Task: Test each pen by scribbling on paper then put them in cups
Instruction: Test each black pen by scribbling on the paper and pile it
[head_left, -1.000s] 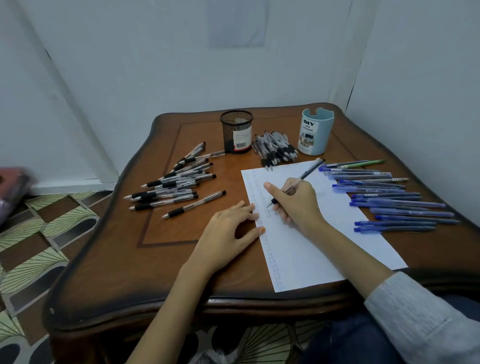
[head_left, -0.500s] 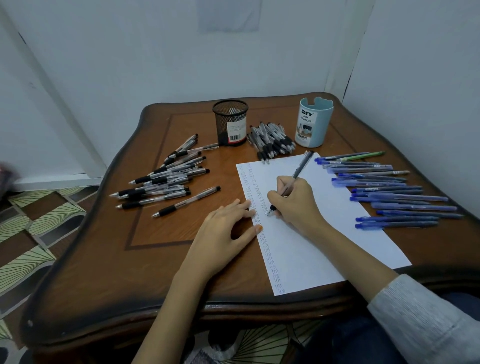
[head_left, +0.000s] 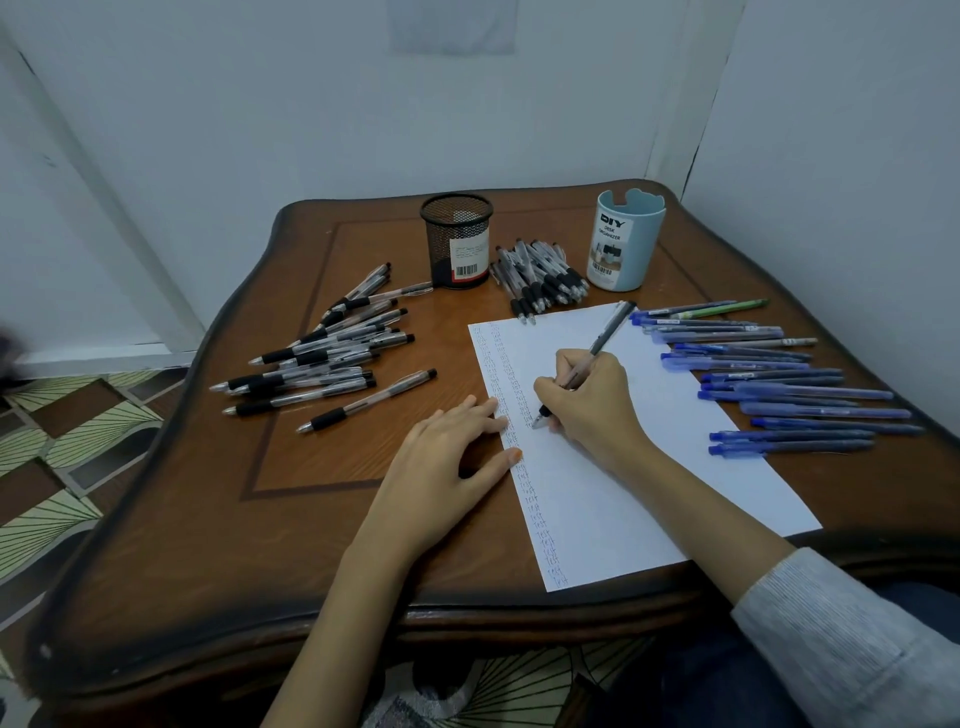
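- The right hand (head_left: 592, 400) has its fingers and thumb curled round a grey pen (head_left: 605, 335). The tip touches the white paper (head_left: 649, 467), and the back end leans toward 1 o'clock.
- The pen tip sits at the lower end of the second column of small scribbled marks. The first column runs down the sheet's left edge to its near corner.
- The left hand (head_left: 447, 457) lies flat with straight, relaxed fingers and holds nothing. Its fingertips and thumb rest on the paper's edge at the sheet's 9 o'clock, and its palm is on the wooden worktop (head_left: 208, 519).
- A black mesh cup (head_left: 457, 239) stands upright at the worktop's 12 o'clock and carries a barcode label.
- A pale blue cup (head_left: 626, 244) marked "DIY DESK ORGANIZER" stands upright at 1 o'clock.
- Between the two cups lies a bundle of black-grip pens (head_left: 540, 280). Its near ends reach the paper's far edge.
- A loose heap of clear pens (head_left: 322, 358) spreads across the worktop's 9 to 10 o'clock, apart from the left hand.
- One single pen (head_left: 369, 400) lies by itself at the heap's near side.
- A row of blue pens (head_left: 779, 384) lies at 3 o'clock, and several overlap the paper's right edge.
- A green pen (head_left: 727, 307) lies at the row's far end.
- A grey sleeve (head_left: 857, 639) covers the right forearm.
- The patterned floor (head_left: 62, 431) shows beyond the worktop at 8 o'clock.
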